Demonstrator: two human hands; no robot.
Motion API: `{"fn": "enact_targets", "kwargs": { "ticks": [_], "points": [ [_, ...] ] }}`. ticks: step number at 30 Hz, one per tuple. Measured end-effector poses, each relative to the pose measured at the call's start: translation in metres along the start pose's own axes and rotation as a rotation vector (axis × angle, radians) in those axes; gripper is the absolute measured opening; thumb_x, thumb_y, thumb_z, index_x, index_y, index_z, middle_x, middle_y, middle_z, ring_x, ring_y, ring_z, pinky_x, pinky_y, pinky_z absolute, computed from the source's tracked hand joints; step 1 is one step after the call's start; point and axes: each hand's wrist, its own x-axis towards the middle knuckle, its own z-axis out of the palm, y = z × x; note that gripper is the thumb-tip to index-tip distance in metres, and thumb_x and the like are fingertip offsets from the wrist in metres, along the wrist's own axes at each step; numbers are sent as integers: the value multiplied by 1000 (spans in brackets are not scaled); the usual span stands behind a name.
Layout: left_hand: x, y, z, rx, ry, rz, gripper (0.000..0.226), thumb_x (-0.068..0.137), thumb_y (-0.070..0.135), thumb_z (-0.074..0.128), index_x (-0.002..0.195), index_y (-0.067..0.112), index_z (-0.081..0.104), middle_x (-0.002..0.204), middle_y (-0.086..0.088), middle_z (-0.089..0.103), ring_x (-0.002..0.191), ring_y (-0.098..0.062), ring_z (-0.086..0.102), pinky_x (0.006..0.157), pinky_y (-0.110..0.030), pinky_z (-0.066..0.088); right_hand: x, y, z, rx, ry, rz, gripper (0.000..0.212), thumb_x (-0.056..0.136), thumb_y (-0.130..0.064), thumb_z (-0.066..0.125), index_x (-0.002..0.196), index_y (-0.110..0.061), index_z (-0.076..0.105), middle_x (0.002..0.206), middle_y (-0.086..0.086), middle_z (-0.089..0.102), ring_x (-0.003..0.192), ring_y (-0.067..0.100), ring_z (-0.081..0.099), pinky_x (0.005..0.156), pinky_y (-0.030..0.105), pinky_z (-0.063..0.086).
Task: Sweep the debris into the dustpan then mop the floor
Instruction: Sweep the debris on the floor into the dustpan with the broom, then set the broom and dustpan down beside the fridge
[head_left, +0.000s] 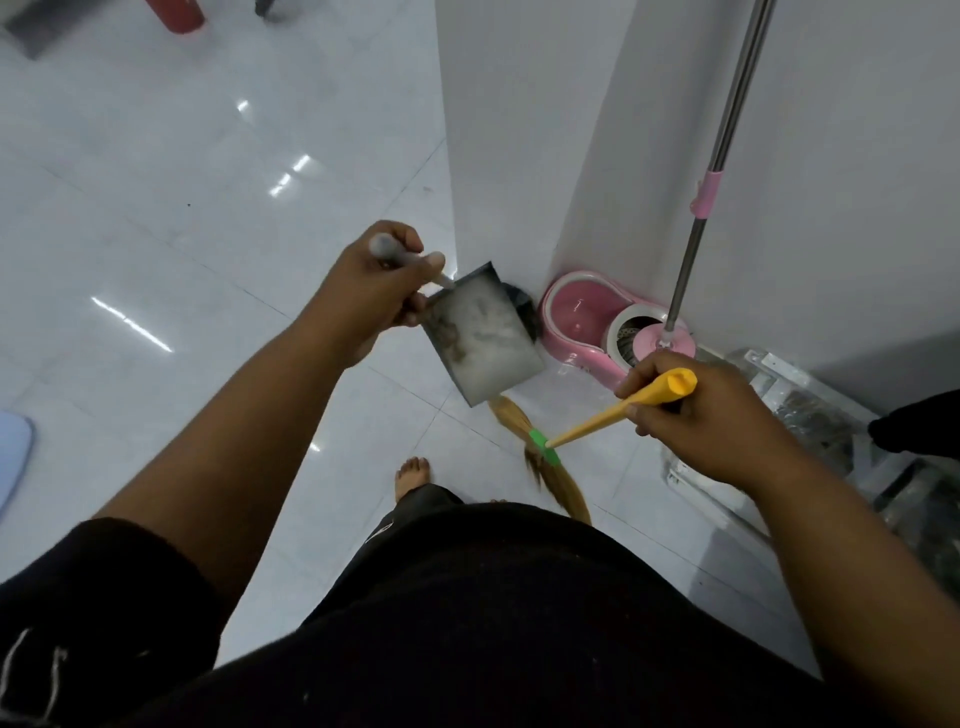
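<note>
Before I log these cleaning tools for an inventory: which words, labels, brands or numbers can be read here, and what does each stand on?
No text in this view can be read.
White marks on the black sleeve: blurred, not legible.
Small white mark on the black shorts: too small to read.
Dustpan, broom, mop, pink bucket: no label or brand shows.

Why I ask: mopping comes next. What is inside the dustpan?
Inside the dustpan: grey dust and a dark hairy clump near its handle side. The left hand covers that corner, so anything there is hidden.
</note>
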Motion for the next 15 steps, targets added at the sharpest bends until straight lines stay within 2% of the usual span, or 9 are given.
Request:
{"fn": "enact_targets", "kwargs": {
  "ticks": [3,5,7,9,10,13,15],
  "points": [
    [14,9,-3,171,57,31,7,97,22,56,93,17,54,68,-5,57,61,-19,58,62,-35,54,-2,-4,-4,-3,34,-24,20,84,-15,73,89,-32,65,85,-24,69,76,0,69,64,21,53],
    [18,9,-11,294,90,32,12,97,25,55,98,13,56,70,-8,60,60,-20,62,60,-36,57,-3,-5,-4,63,76,-44,15,85,-19,74,90,-31,67,87,-23,71,78,2,70,64,17,53],
    [17,6,-20,423,135,35,18,96,29,56,103,13,58,73,-7,61,58,-18,63,56,-33,57,-2,-5,-1,152,117,-39,6,87,-26,71,93,-29,71,86,-14,72,78,7,70,68,21,56],
    [14,0,-30,511,190,20,21,95,33,57,106,14,59,77,-5,61,60,-18,63,54,-31,56,2,-5,4,184,153,-23,9,88,-33,69,94,-26,71,85,-9,71,78,8,68,71,27,54],
    [11,-5,-36,540,218,0,22,94,34,58,106,15,59,81,-5,63,64,-20,64,56,-32,57,6,-5,7,192,168,-28,10,88,-34,69,93,-25,71,84,-9,69,77,7,67,71,27,53],
    [-1,-26,-52,623,289,-54,23,94,36,60,107,17,60,101,-9,65,85,-28,67,74,-39,58,20,-11,15,159,176,-64,9,85,-33,73,85,-25,68,78,-16,66,74,2,62,64,10,45],
    [-13,-44,-65,675,340,-54,24,94,35,60,107,15,63,109,-8,62,96,-27,62,78,-34,51,31,-17,22,110,137,-80,10,85,-32,74,81,-27,66,74,-17,67,71,2,62,63,12,47]
  ]
}}
